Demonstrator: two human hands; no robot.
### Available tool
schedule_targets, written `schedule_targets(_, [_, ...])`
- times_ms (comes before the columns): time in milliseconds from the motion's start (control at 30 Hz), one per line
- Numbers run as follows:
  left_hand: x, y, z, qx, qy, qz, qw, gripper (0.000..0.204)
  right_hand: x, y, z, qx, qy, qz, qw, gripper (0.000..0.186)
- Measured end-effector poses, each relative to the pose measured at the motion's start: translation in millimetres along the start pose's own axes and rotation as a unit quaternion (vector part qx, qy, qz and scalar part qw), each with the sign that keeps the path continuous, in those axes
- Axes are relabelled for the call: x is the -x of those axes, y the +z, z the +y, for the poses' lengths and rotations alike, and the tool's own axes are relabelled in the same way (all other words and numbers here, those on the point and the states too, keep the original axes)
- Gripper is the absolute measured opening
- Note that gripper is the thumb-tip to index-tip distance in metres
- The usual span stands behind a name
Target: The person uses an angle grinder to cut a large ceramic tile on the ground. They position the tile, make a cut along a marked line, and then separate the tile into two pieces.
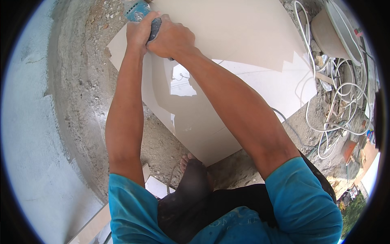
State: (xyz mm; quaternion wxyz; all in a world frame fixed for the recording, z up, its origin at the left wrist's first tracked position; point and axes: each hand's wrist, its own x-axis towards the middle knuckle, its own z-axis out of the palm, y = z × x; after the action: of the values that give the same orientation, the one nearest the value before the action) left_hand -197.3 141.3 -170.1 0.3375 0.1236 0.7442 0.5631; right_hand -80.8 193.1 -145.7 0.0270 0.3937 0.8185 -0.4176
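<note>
At the top of the head view, both of my hands grip a dusty blue power tool [137,9] with a dark handle, over a large, pale beige sheet, apparently a tile [254,28]. My left hand [139,34] is closed on the tool at its near left side. My right hand [172,37] wraps round the dark handle, just right of the left one. The tool's working end is cut off by the rim of the picture. The sheet lies on rough ground, with bright reflections on part of its surface.
A pale wall [28,122] curves along the left. At right lie tangled white cables [341,130], a large basin [329,34] and an orange object [349,150]. My bare foot [187,160] is by the sheet's near edge. Offcuts [156,187] lie near my left elbow.
</note>
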Motion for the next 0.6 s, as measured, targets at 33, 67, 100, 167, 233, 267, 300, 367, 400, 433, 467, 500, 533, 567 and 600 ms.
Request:
schedule_targets(33, [-0.8,0.2,-0.2,0.003,-0.002,0.001,1.000,0.051,-0.3,0.3,0.4,0.000,-0.002,0.002,1.000,0.073])
schedule_targets(67, [-1.9,0.6,-0.3,0.007,-0.004,0.002,1.000,0.050,-0.8,0.5,0.6,-0.001,-0.004,0.003,1.000,0.074])
schedule_targets(100, [-2.5,0.7,-0.8,0.010,-0.007,0.002,1.000,0.050,-0.6,0.5,0.5,-0.001,-0.006,0.005,1.000,0.074])
schedule_targets(167, [-2.9,-0.1,-1.9,0.013,-0.003,0.002,1.000,0.051,-0.6,0.3,0.3,0.001,-0.003,0.001,1.000,0.073])
schedule_targets(233, [-3.7,0.4,-2.9,0.015,0.002,0.009,1.000,0.047,-1.2,1.3,1.0,0.003,-0.003,0.001,1.000,0.073])
schedule_targets(267, [-4.5,1.1,-3.1,0.016,0.006,0.017,1.000,0.044,-1.8,1.9,1.0,0.003,-0.004,0.003,1.000,0.073])
schedule_targets(300, [-6.1,1.5,-4.3,0.018,0.009,0.025,0.999,0.042,-1.9,2.2,1.0,0.004,-0.005,0.005,1.000,0.073])
schedule_targets(367, [-9.2,0.9,-6.2,0.018,0.012,0.028,0.999,0.042,-2.1,2.5,1.1,0.003,-0.006,0.003,1.000,0.073])
schedule_targets(400, [-10.0,0.7,-7.0,0.018,0.014,0.029,0.999,0.042,-2.0,2.2,1.4,0.003,-0.005,0.002,1.000,0.073])
schedule_targets(433, [-10.5,0.3,-8.1,0.019,0.016,0.028,0.999,0.042,-1.8,2.2,1.5,0.005,-0.006,0.005,1.000,0.073])
schedule_targets(467, [-10.9,-0.3,-9.1,0.019,0.019,0.027,0.999,0.043,-1.5,2.6,1.3,0.007,-0.007,0.007,1.000,0.073])
schedule_targets(500, [-10.2,0.6,-7.8,0.020,0.022,0.026,0.999,0.043,-1.5,1.9,1.2,0.009,-0.008,0.010,1.000,0.073])
schedule_targets(533, [-9.5,0.7,-6.2,0.016,0.013,0.024,0.999,0.044,-1.6,1.2,1.0,0.007,-0.006,0.007,1.000,0.073])
schedule_targets(567, [-8.8,0.1,-4.6,0.013,0.005,0.022,1.000,0.044,-1.9,0.6,0.6,0.006,-0.004,0.004,1.000,0.073])
schedule_targets(600, [-8.6,0.0,-4.1,0.010,-0.004,0.020,1.000,0.045,-2.4,0.9,1.1,0.005,-0.002,0.002,1.000,0.073])
